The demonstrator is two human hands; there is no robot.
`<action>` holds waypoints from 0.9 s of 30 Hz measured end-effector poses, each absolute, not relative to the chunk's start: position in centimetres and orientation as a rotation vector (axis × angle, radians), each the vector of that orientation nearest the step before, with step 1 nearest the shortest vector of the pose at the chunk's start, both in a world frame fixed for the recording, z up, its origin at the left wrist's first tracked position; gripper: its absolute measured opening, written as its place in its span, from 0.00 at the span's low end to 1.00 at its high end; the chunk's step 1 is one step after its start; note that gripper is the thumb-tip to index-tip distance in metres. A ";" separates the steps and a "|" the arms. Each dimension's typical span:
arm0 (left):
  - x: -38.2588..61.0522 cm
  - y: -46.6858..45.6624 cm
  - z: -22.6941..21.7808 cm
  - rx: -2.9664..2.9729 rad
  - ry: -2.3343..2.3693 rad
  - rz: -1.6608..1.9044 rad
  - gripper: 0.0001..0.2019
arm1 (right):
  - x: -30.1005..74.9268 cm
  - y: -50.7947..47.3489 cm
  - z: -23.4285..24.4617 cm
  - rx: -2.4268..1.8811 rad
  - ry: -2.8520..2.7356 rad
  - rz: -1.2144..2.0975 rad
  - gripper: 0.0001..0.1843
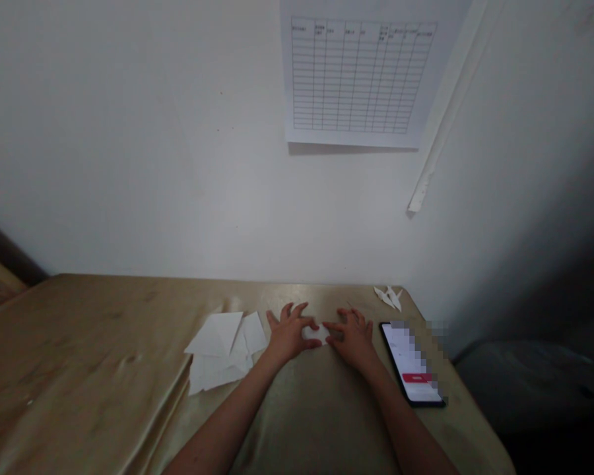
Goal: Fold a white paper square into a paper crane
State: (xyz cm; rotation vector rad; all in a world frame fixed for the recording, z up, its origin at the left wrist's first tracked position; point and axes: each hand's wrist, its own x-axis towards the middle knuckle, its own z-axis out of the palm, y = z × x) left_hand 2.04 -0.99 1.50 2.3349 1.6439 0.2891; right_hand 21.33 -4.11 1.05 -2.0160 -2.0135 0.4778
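A small piece of white paper (pixel 315 334) lies low over the table between my two hands, perhaps folded; its outline is partly covered by fingers. My left hand (pixel 291 332) grips its left side with thumb and forefinger, the other fingers spread over the tabletop. At the right end, the thumb and forefinger of my right hand (pixel 351 335) close on the paper's edge, its remaining fingers bent. Left of my left hand is a loose pile of white paper sheets (pixel 215 366), some overlapping and with uneven edges.
A phone (pixel 410 363) with a lit screen lies right of my right hand. Thin white paper scraps (pixel 390 298) sit near the far right corner of the cloth-covered table (pixel 103 356). A printed table sheet (pixel 356 86) hangs on the wall behind, beside a white strip (pixel 445 125).
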 end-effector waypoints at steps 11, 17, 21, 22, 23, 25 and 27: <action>0.1 0.0 2.4 2.213 1.549 -0.004 0.26 | 21.4 -4.2 1.1 -2.015 -1.996 0.500 0.21; -0.7 0.4 3.5 2.234 1.471 -0.112 0.29 | 21.4 -4.2 1.2 -2.009 -1.990 0.517 0.21; -1.2 0.6 3.8 2.244 1.432 -0.178 0.34 | 21.4 -4.2 1.3 -2.016 -1.997 0.526 0.22; -1.3 0.5 3.8 2.249 1.430 -0.183 0.35 | 21.5 -4.2 1.3 -2.017 -1.999 0.525 0.22; -1.5 0.5 3.8 2.256 1.430 -0.179 0.35 | 21.5 -4.2 1.3 -2.016 -1.999 0.522 0.22; -1.7 0.3 3.8 2.267 1.434 -0.153 0.36 | 21.4 -4.2 1.4 -2.009 -1.995 0.518 0.21; -2.0 0.1 3.7 2.265 1.438 -0.128 0.35 | 21.4 -4.2 1.4 -2.009 -1.992 0.519 0.21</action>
